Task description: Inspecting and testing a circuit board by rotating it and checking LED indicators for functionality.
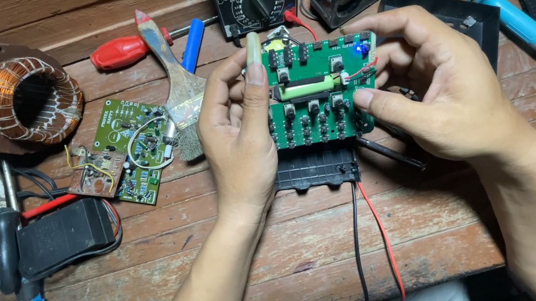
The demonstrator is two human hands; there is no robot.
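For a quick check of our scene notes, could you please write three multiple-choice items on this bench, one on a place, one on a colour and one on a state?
1. Where does the copper-wound coil lie?
A. at the far left of the wooden table
B. under the right hand
C. on the meter

2. What colour is the handle of the soldering iron at the right?
A. red
B. light blue
C. yellow

3. How is the green circuit board at the centre?
A. lying flat and untouched
B. held up between the left hand and the right hand
C. snapped in two

Answers: 1 A, the coil sits by the left edge; 2 B, its grip is light blue; 3 B, fingers of both hands grip the board's sides.
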